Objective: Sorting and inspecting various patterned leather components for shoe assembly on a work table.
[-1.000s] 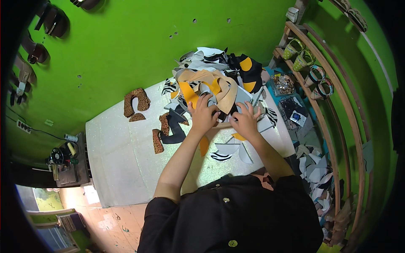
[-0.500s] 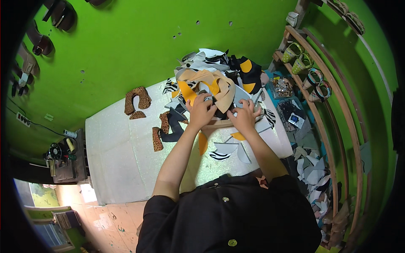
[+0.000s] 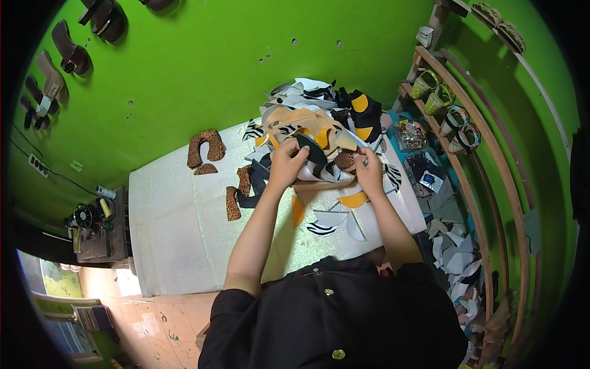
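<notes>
Both my hands are in a heap of cut material scraps at the far part of the white table. My left hand [image 3: 287, 163] has its fingers closed on the edge of a black scrap [image 3: 313, 150]. Opposite, my right hand [image 3: 370, 171] pinches at the heap's right side, beside a beige scrap [image 3: 348, 141] and a leopard-print scrap [image 3: 345, 161]. Which piece its fingertips hold cannot be made out. A cardboard box edge [image 3: 324, 186] shows under the heap. Nearer me lie a yellow scrap [image 3: 353, 200], a grey one [image 3: 330, 218] and a zebra-striped one [image 3: 321, 229].
More leopard-print pieces [image 3: 233, 204] lie left on the white table [image 3: 172, 227]. Wooden racks [image 3: 476, 123] with shoes stand right, above plastic tubs [image 3: 412, 136] and a scrap pile [image 3: 456, 255]. A small machine [image 3: 83, 216] sits far left. Sandals [image 3: 72, 49] hang on the green wall.
My left hand has closed on a black scrap and raised it. The right hand has gone from spread fingers to a pinch. Beige pieces have shifted, and a leopard-print scrap now shows.
</notes>
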Demonstrator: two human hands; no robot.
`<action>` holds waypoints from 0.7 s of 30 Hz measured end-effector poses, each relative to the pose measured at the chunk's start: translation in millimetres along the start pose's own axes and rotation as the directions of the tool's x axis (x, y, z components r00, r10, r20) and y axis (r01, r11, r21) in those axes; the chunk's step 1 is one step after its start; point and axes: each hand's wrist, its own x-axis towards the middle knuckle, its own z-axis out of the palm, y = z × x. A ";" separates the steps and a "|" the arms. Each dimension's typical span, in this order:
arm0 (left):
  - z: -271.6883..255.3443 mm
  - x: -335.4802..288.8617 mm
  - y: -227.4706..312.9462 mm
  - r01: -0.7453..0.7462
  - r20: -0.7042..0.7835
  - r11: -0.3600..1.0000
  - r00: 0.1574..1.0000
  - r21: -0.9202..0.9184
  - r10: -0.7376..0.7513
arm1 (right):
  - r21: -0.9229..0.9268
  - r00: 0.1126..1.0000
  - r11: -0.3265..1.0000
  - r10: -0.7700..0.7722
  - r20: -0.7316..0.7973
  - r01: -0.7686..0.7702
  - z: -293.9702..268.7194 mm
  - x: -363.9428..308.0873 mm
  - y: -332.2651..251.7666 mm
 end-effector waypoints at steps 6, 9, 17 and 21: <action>10.2 -26.3 17.7 -0.011 -0.108 0.968 0.994 -0.252 -0.017 | 0.544 0.990 0.829 0.085 0.109 -0.131 4.8 -0.3 8.4; 11.3 -34.7 8.4 -0.024 -0.107 0.992 0.994 -0.126 0.011 | 0.690 0.980 0.699 0.094 0.174 -0.190 0.8 -2.0 2.0; 10.0 -53.2 -0.1 0.006 -0.070 0.983 0.997 -0.183 -0.019 | 0.089 0.966 0.968 -0.224 -0.133 0.236 -21.9 -8.2 -10.5; 3.9 -76.4 -1.9 0.089 -0.045 0.924 0.993 -0.371 -0.113 | 0.682 0.999 0.730 0.023 0.047 -0.049 -19.0 -35.3 -43.4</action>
